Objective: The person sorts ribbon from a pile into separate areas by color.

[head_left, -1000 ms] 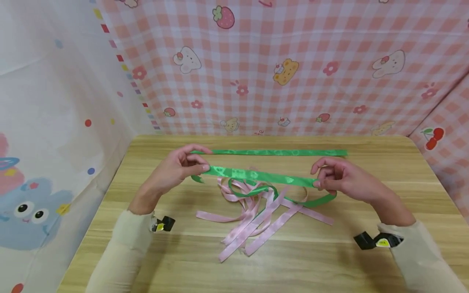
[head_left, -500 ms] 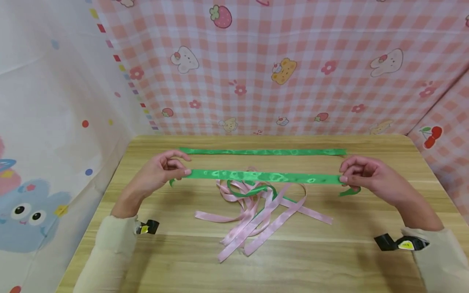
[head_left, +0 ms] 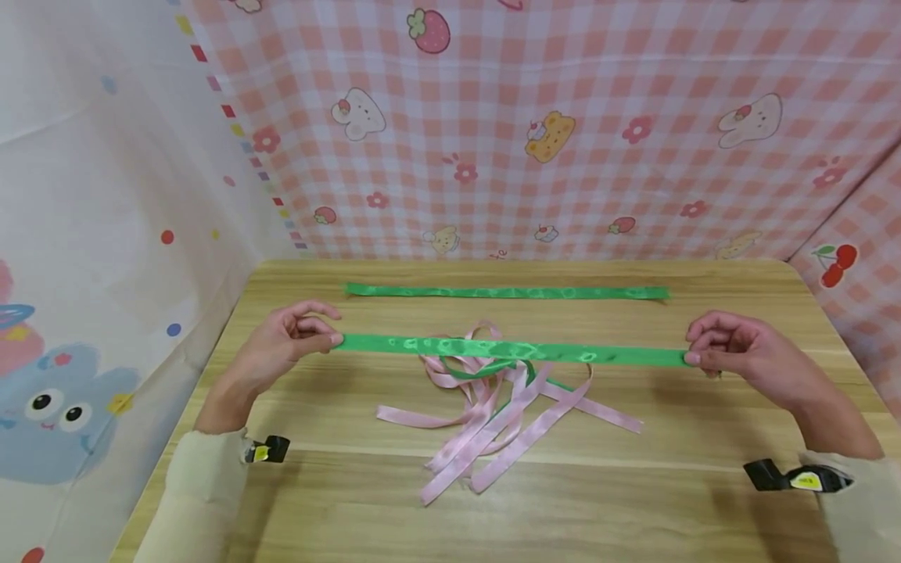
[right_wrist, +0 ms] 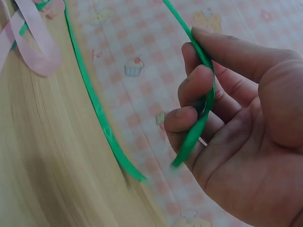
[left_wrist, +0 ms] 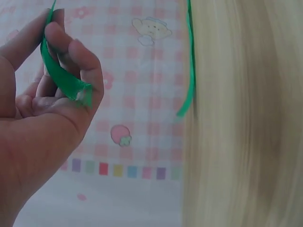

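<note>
A green satin ribbon (head_left: 493, 347) is stretched nearly straight between both hands, above the table. My left hand (head_left: 285, 348) pinches it near one end with thumb and fingers; in the left wrist view the short tail of the held ribbon (left_wrist: 66, 82) curls into the palm. At the other end my right hand (head_left: 742, 356) pinches it, and the tail of the held ribbon (right_wrist: 193, 135) hangs across the curled fingers in the right wrist view. Under the taut strip lies a loose pile of pink ribbons (head_left: 486, 430) with a green ribbon (head_left: 528, 371) looped among them.
Along the table's far side another green ribbon (head_left: 507, 292) lies flat and straight. The wooden table (head_left: 598, 500) meets a pink checked cloth (head_left: 605, 94) at the back and a white printed cloth (head_left: 141, 156) on the left.
Both hands have moved apart, left hand leftward and right hand rightward, and slightly nearer. Their grips have slid outward toward the green ribbon's ends, so the taut stretch is longer and the tails shorter.
</note>
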Demonstrator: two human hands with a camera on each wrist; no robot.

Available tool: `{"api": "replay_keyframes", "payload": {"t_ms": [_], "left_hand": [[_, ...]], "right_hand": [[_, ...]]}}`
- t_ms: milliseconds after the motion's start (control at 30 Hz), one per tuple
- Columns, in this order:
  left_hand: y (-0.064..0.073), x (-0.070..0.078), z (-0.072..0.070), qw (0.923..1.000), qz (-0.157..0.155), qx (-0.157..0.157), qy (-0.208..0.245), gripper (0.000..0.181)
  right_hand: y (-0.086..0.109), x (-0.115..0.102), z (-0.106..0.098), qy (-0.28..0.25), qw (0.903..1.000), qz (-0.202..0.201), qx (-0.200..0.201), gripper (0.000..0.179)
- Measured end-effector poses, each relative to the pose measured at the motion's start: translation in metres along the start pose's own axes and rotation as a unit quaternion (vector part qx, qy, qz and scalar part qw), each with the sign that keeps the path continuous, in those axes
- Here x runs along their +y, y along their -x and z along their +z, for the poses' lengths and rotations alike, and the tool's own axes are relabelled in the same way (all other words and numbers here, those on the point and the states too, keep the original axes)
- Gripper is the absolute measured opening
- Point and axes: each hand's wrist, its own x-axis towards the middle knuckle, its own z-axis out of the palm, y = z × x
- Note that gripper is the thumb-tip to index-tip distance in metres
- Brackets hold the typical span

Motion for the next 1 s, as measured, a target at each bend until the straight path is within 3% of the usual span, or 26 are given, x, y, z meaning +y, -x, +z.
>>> {"api": "replay_keyframes", "payload": {"t_ms": [100,300,533,667,800,1000], "left_hand": [[0.001,-0.005,-0.003,0.9999,0.008,0.011,0.007,0.019],[0.004,-0.013,-0.012,0.9986,0.031,-0.005,0.042,0.019],[0.004,-0.020,-0.016,0.9989,-0.012,0.040,0.020,0.020],[0.000,-0.029,-0.016,0.9972,-0.021,0.048,0.053,0.020],[-0.012,-0.042,-0.014,0.9914,-0.044,0.072,0.101,0.022],[-0.035,-0.057,-0.004,0.9694,-0.065,0.135,0.194,0.025]], "right_hand": [[0.004,0.006,-0.006,-0.007,0.9999,-0.009,-0.007,0.023],[0.011,0.014,-0.015,-0.022,0.9994,-0.012,-0.023,0.023],[0.012,0.026,-0.022,-0.060,0.9976,-0.024,-0.025,0.023],[0.010,0.036,-0.022,-0.077,0.9969,-0.008,0.014,0.020],[0.004,0.046,-0.021,-0.109,0.9901,0.036,0.079,0.012],[-0.012,0.057,-0.019,-0.166,0.9692,0.086,0.161,0.009]]}}
